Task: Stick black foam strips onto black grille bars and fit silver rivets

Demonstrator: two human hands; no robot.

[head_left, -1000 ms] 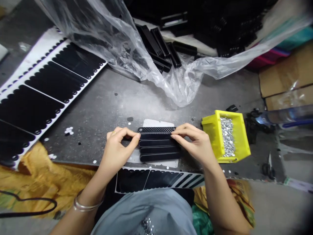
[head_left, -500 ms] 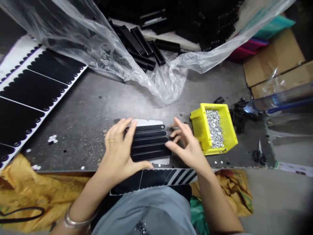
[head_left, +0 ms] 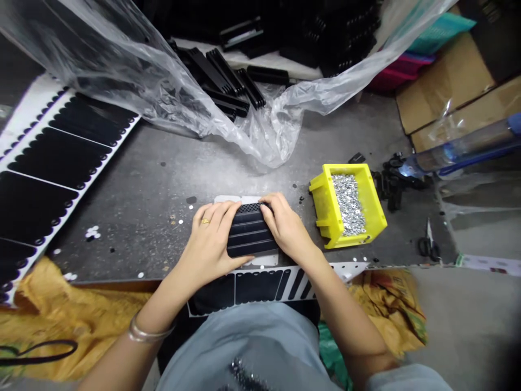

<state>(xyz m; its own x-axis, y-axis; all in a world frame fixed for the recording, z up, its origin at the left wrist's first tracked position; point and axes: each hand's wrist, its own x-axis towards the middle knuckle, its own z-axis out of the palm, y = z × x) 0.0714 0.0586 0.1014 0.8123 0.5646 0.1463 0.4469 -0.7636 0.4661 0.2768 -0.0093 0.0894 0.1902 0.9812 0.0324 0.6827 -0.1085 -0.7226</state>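
A black ribbed plastic piece [head_left: 249, 233] with a mesh strip along its far edge lies on a white backing sheet [head_left: 266, 260] on the metal table. My left hand [head_left: 209, 241] rests over its left side, with the fingers curled on the ribs. My right hand [head_left: 283, 225] presses its fingertips onto the far right corner of the piece. Both hands hold it between them, and they hide its two ends.
A yellow bin [head_left: 325, 212] of silver washers stands right of my hands. Black adhesive sheets [head_left: 52, 163] lie on the left. A clear plastic bag [head_left: 163, 81] and black ribbed pieces [head_left: 220, 76] lie beyond. Scissors [head_left: 428, 244] lie at the far right.
My right hand has come from spread fingers beside the piece down onto its far corner. My left hand has closed over the ribs. The whole view has shifted slightly.
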